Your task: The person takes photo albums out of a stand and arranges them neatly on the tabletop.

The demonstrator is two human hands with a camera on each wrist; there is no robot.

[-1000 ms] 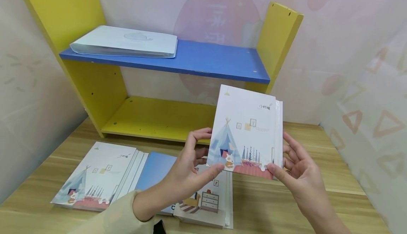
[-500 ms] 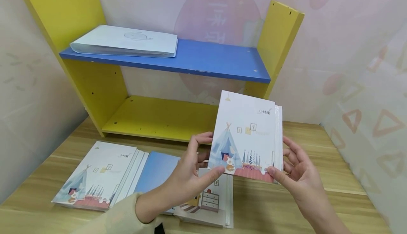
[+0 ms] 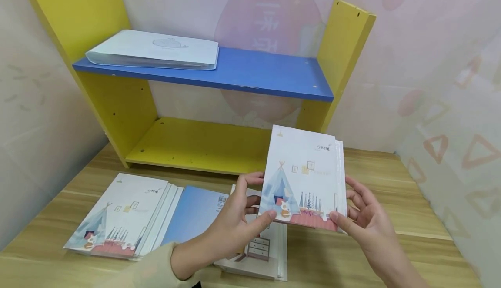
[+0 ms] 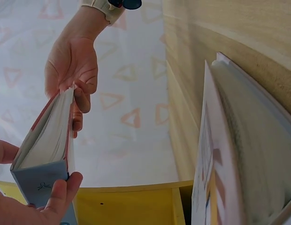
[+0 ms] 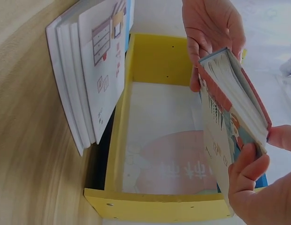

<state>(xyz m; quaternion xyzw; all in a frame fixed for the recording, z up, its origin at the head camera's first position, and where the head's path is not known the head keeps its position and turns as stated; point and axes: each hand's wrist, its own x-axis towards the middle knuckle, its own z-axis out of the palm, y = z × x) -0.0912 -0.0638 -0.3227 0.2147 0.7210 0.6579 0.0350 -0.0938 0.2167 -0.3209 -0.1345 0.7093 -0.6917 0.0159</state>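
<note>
White with a blue tent printed low on its cover, the book (image 3: 303,179) is up in both hands on my head camera. I have it clear of the table (image 3: 395,188), overlapping the right end of the yellow board (image 3: 195,142) in my view, its cover turned toward me.

My left hand (image 3: 236,216) pinches the lower left corner, thumb on the cover and fingers bent behind the edge. My right hand (image 3: 369,214) pinches the lower right corner, thumb in front, fingers curled along the side. Neither hand is spread wide; each is closed down to about the book's thickness. From both wrist cameras I can see the pages between the covers.

Below, on the table, I make out from left to right a tent book (image 3: 117,214) with the same picture and pale edges along its right side, then a blue book (image 3: 189,218) with a barcode, then a dresser book (image 3: 260,255) partly covered by my left hand. A cream sleeve (image 3: 152,270) crosses in front of them.

Behind stands the shelf (image 3: 344,40), its sides yellow. On its blue board (image 3: 270,72), at the left, the whale book (image 3: 156,48) lies flat.
</note>
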